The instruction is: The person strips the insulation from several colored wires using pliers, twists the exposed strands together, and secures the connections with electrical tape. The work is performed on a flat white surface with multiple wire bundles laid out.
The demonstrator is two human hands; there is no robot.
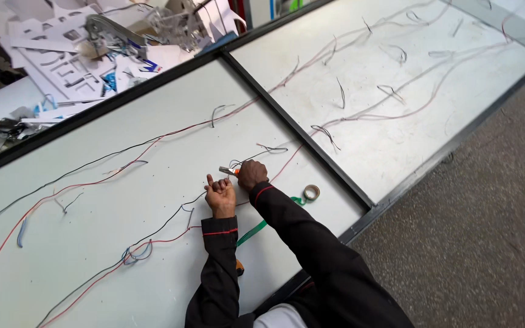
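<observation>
Mostly the detail sits where the two hands meet, and it is too small to read well. The right hand (252, 175) is closed in a fist around a small tool (228, 171) — only a metal tip and a bit of orange grip show, so its kind is unclear. The left hand (220, 195) lies just beside it, palm up with fingers half curled; whether it pinches a wire I cannot tell. Both rest on the white surface (92, 243), where thin wires (153, 240) run in red and black — too tangled to count. One roll of tape (311, 192) lies near the right forearm, and one green strip (251, 232) passes under the sleeves, partly hidden. A dark frame bar (311, 143) splits the surface into two panels. Paper scraps (62, 54) pile at the top left, cut off by the edge.
</observation>
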